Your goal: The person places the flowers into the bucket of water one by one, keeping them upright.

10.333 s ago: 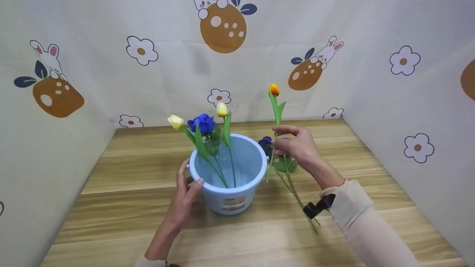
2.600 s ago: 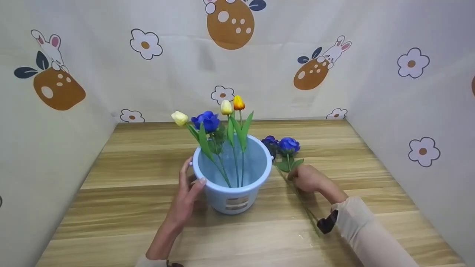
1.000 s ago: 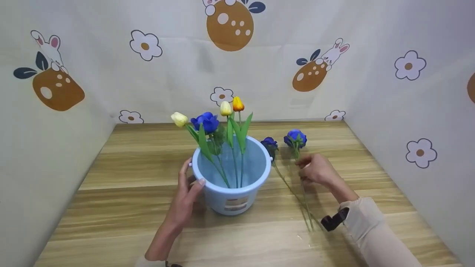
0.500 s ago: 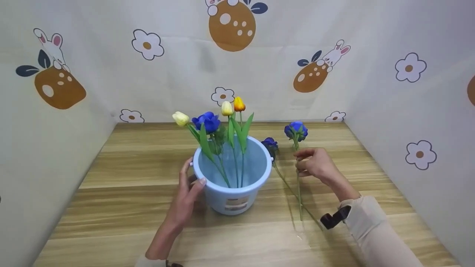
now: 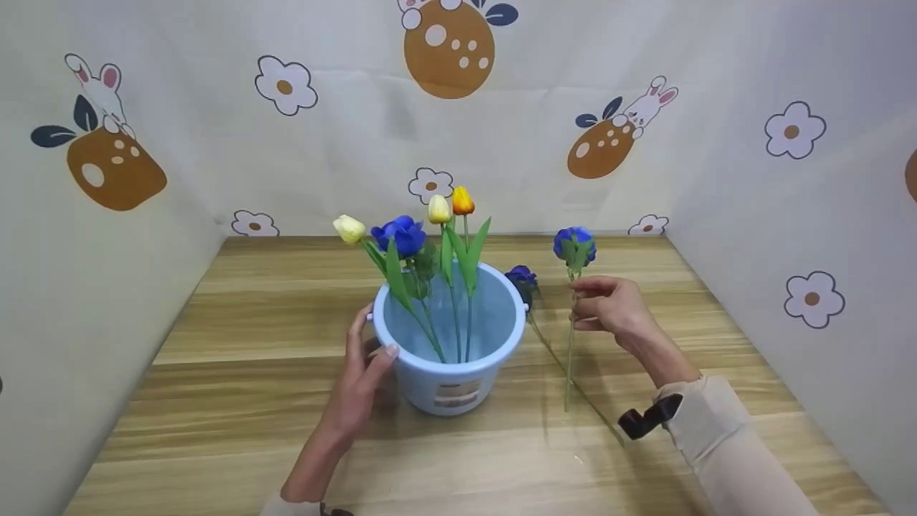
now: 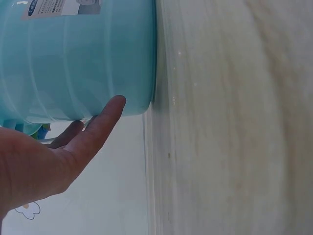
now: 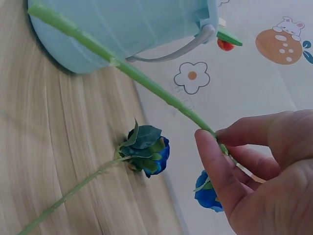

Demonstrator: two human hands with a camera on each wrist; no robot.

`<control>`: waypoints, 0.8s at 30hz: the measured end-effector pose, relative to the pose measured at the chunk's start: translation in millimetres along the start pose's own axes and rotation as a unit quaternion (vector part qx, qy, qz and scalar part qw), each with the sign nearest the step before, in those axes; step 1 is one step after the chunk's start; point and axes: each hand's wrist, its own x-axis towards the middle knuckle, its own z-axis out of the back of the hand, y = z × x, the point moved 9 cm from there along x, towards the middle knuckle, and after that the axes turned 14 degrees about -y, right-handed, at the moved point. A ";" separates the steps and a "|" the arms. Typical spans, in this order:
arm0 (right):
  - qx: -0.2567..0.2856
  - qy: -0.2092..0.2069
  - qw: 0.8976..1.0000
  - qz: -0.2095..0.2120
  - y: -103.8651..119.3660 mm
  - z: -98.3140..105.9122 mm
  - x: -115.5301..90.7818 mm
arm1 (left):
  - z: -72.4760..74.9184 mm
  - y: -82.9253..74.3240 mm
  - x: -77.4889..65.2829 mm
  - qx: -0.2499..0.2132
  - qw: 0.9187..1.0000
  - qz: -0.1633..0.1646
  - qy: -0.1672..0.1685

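Count: one blue bucket [image 5: 414,383], four flowers in it: two pale yellow tulips [image 5: 349,229], one orange tulip [image 5: 463,201], one blue rose [image 5: 399,236]. Two roses outside: your right hand [image 5: 616,308] pinches the stem of the held rose [image 5: 574,247], right of the bucket; the lying rose [image 5: 521,276] has its head just beside the bucket. Your left hand [image 5: 358,387] rests extended fingers on the bucket's side, thumb at rim. Room: the table [image 5: 716,358] extends rightward past your right hand; its back edge meets patterned cloth [image 5: 344,150].
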 end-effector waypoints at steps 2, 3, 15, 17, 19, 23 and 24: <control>0.008 -0.004 1.000 -0.004 1.0 1.2 -0.1 | -0.1 -0.2 0.2 -0.001 1.000 0.001 -0.001; 0.010 -0.005 1.000 -0.007 1.3 1.6 -0.3 | -0.1 -0.4 0.3 -0.002 1.000 0.001 0.000; 0.091 -0.006 0.994 -0.060 3.6 3.9 -1.1 | -0.2 0.3 -0.4 0.003 1.000 0.010 0.003; 0.112 -0.009 0.991 -0.065 5.9 4.0 -1.5 | -0.2 -0.1 -0.2 0.003 1.000 0.010 0.004; 0.136 -0.009 0.988 -0.071 8.0 3.0 -2.2 | -0.2 -0.7 -0.1 0.003 1.000 0.010 0.004; 0.176 -0.014 0.981 -0.082 10.6 2.1 -3.8 | 0.0 -0.5 -0.8 0.006 1.000 0.011 0.004; 0.186 -0.013 0.979 -0.084 11.1 1.8 -4.2 | 0.0 -0.5 -1.2 0.005 1.000 0.011 0.004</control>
